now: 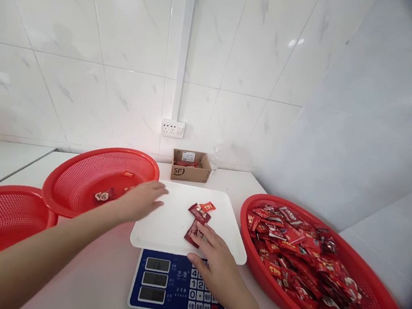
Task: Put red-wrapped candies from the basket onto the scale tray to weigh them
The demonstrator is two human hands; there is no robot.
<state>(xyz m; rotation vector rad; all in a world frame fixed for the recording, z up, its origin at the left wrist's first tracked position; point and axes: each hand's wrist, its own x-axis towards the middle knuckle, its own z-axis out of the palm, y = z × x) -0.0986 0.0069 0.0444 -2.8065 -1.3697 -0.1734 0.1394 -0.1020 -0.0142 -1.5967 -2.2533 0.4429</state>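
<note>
A white scale tray (170,219) lies in the middle, on a blue counting scale (174,292) with keys and displays. On the tray are a dark red packet (200,213), a smaller bright red packet (208,206) and another dark red packet (191,233). My right hand (217,262) reaches over the tray's front edge, its fingertips on the nearer dark red packet, partly covering it; thumb and fingers are apart. My left hand (143,200) is over the tray's left edge, fingers stretched out and holding nothing.
At right, a large red basket (255,246) holds many red candy packets (301,256). A red basket (76,176) with a few packets and another red basket (12,194) stand at left. A small cardboard box (193,174) sits by the tiled wall, below a socket (172,128).
</note>
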